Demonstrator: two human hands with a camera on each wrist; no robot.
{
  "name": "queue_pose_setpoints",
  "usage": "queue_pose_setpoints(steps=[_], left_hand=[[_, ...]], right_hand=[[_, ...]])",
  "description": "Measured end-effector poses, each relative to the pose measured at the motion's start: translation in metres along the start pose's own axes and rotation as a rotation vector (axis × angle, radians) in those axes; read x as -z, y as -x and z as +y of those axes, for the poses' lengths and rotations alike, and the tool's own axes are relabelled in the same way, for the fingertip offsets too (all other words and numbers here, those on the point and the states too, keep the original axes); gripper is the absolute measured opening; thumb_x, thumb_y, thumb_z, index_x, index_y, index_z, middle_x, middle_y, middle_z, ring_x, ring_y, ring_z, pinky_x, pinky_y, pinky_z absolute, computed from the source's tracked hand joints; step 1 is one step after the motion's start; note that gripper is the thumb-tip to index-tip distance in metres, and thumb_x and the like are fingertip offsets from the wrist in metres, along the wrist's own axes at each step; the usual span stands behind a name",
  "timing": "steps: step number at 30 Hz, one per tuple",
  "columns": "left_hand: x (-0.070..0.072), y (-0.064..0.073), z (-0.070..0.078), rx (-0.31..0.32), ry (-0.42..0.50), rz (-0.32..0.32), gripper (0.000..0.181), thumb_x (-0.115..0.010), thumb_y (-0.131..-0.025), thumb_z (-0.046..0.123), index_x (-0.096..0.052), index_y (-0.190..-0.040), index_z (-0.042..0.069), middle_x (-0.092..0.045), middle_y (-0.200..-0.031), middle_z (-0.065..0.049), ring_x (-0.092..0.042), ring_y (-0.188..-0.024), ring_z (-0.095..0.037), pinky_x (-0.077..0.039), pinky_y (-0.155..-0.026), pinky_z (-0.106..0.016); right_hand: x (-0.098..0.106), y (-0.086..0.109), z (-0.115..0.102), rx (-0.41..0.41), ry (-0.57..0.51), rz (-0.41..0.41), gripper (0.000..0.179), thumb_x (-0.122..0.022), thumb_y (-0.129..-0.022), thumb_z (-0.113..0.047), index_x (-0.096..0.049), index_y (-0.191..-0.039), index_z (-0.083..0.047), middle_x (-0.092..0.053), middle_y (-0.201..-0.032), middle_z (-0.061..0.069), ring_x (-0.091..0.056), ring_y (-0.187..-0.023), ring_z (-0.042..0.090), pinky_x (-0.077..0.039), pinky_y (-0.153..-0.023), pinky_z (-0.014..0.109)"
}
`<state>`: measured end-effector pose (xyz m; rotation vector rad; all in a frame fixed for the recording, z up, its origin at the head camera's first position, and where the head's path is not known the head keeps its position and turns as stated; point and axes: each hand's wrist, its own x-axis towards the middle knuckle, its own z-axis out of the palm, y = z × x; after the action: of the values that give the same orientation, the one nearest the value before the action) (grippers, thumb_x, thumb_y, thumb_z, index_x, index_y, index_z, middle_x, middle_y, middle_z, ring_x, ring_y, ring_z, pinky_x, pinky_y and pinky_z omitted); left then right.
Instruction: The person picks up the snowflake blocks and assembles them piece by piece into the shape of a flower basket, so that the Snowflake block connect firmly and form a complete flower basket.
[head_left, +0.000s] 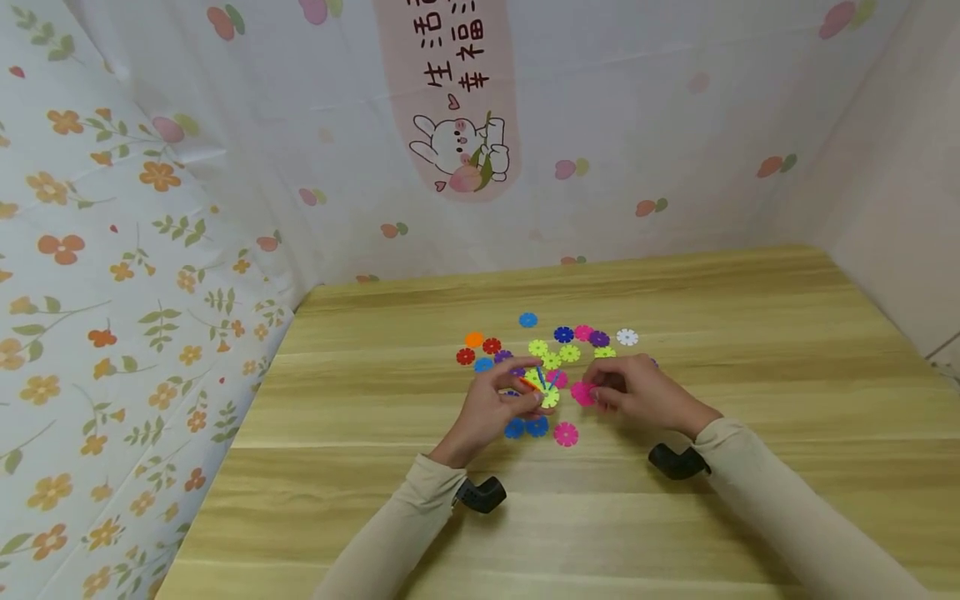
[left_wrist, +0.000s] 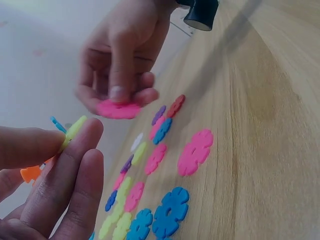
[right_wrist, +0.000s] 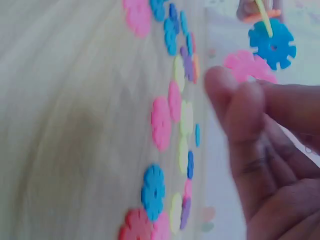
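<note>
Above the middle of the table, my left hand [head_left: 483, 410] pinches a small cluster of interlocked plastic snowflake discs between thumb and fingers. A yellow-green disc [head_left: 550, 396] sits in its middle, with a blue disc [right_wrist: 272, 46] and an orange disc [left_wrist: 31, 173] slotted to it at angles. Facing it, a short gap away, my right hand [head_left: 651, 393] pinches a single pink snowflake disc [left_wrist: 119, 110] between thumb and fingertips. In the right wrist view this pink disc overlaps the blue disc's lower edge. Part of the cluster is hidden behind the left fingers.
Loose snowflake discs in several colours lie flat on the wooden table around and beyond the hands. A pink one [head_left: 566, 434] and a blue one [head_left: 537, 426] lie nearest the front; a white one [head_left: 627, 337] lies at the back right. A printed curtain [head_left: 637, 125] hangs behind the table.
</note>
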<state>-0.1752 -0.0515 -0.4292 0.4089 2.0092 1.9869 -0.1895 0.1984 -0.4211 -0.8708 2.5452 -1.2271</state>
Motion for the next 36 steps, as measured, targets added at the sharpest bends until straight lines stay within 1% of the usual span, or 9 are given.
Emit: queue_pose_setpoints(steps=[5, 6, 10, 12, 14, 17, 23, 29, 36], left_hand=[[-0.002, -0.002, 0.001, 0.007, 0.002, 0.002, 0.040, -0.064, -0.087, 0.003, -0.059, -0.121, 0.023, -0.055, -0.088, -0.018, -0.067, -0.079, -0.036, -0.053, -0.072, -0.045], [-0.003, -0.001, 0.005, 0.011, 0.008, 0.000, 0.040, -0.064, -0.087, 0.003, -0.059, -0.122, 0.022, -0.055, -0.089, -0.018, -0.066, -0.080, -0.037, -0.053, -0.072, -0.046], [-0.006, 0.004, 0.021, 0.011, 0.006, -0.005, 0.040, -0.062, -0.088, 0.000, -0.057, -0.124, 0.016, -0.055, -0.090, -0.020, -0.065, -0.082, -0.041, -0.053, -0.073, -0.044], [-0.008, 0.006, 0.028, 0.008, -0.004, -0.004, 0.039, -0.061, -0.088, -0.001, -0.057, -0.124, 0.013, -0.055, -0.090, -0.021, -0.064, -0.083, -0.043, -0.053, -0.073, -0.043], [-0.008, 0.006, 0.029, 0.002, -0.019, 0.000, 0.039, -0.061, -0.088, -0.001, -0.057, -0.124, 0.013, -0.055, -0.090, -0.021, -0.064, -0.082, -0.044, -0.054, -0.072, -0.041], [-0.008, 0.007, 0.029, 0.004, -0.025, 0.001, 0.039, -0.061, -0.088, -0.001, -0.057, -0.124, 0.013, -0.056, -0.090, -0.021, -0.064, -0.081, -0.044, -0.054, -0.072, -0.042], [-0.008, 0.005, 0.024, 0.021, -0.011, 0.001, 0.040, -0.061, -0.087, -0.001, -0.057, -0.125, 0.013, -0.057, -0.091, -0.020, -0.064, -0.082, -0.044, -0.053, -0.074, -0.045], [-0.005, -0.001, 0.009, 0.028, 0.029, -0.003, 0.040, -0.062, -0.087, -0.001, -0.059, -0.124, 0.015, -0.058, -0.087, -0.020, -0.066, -0.080, -0.039, -0.052, -0.074, -0.046], [-0.006, -0.002, 0.010, 0.010, 0.060, 0.023, 0.038, -0.063, -0.085, -0.003, -0.063, -0.120, 0.015, -0.057, -0.085, -0.022, -0.068, -0.074, -0.030, -0.053, -0.073, -0.045]], right_hand=[[-0.003, -0.001, -0.009, 0.009, -0.100, 0.103, 0.007, -0.061, -0.089, -0.004, -0.064, -0.095, -0.006, -0.066, -0.078, 0.008, -0.063, -0.064, 0.022, -0.054, -0.059, 0.034], [-0.003, -0.001, -0.016, 0.013, -0.101, 0.120, 0.007, -0.061, -0.089, -0.002, -0.064, -0.095, -0.004, -0.066, -0.078, 0.008, -0.063, -0.063, 0.021, -0.054, -0.059, 0.034], [-0.006, -0.002, -0.023, 0.031, -0.090, 0.165, 0.011, -0.063, -0.087, 0.001, -0.065, -0.097, -0.003, -0.065, -0.078, 0.007, -0.062, -0.063, 0.020, -0.054, -0.060, 0.030], [-0.008, -0.002, -0.024, 0.037, -0.089, 0.178, 0.012, -0.063, -0.086, 0.002, -0.065, -0.097, -0.004, -0.065, -0.077, 0.006, -0.062, -0.063, 0.021, -0.054, -0.060, 0.030], [-0.011, -0.003, -0.018, 0.056, -0.085, 0.187, 0.014, -0.064, -0.085, 0.002, -0.066, -0.097, -0.006, -0.065, -0.076, 0.004, -0.062, -0.063, 0.021, -0.054, -0.060, 0.030], [-0.013, -0.002, -0.019, 0.111, -0.048, 0.208, 0.019, -0.066, -0.083, 0.004, -0.067, -0.096, -0.009, -0.065, -0.079, 0.002, -0.062, -0.062, 0.017, -0.053, -0.060, 0.028], [-0.016, -0.004, -0.024, 0.260, 0.112, 0.272, 0.021, -0.069, -0.081, 0.003, -0.070, -0.096, -0.011, -0.064, -0.086, -0.004, -0.057, -0.064, 0.005, -0.052, -0.058, 0.022], [-0.018, -0.006, -0.026, 0.291, 0.170, 0.291, 0.018, -0.070, -0.080, 0.003, -0.070, -0.091, -0.012, -0.065, -0.083, -0.004, -0.053, -0.063, 0.003, -0.048, -0.055, 0.021], [-0.023, -0.007, -0.028, 0.315, 0.149, 0.359, 0.020, -0.070, -0.078, 0.006, -0.071, -0.090, -0.010, -0.066, -0.083, -0.005, -0.054, -0.063, 0.005, -0.049, -0.055, 0.021]])
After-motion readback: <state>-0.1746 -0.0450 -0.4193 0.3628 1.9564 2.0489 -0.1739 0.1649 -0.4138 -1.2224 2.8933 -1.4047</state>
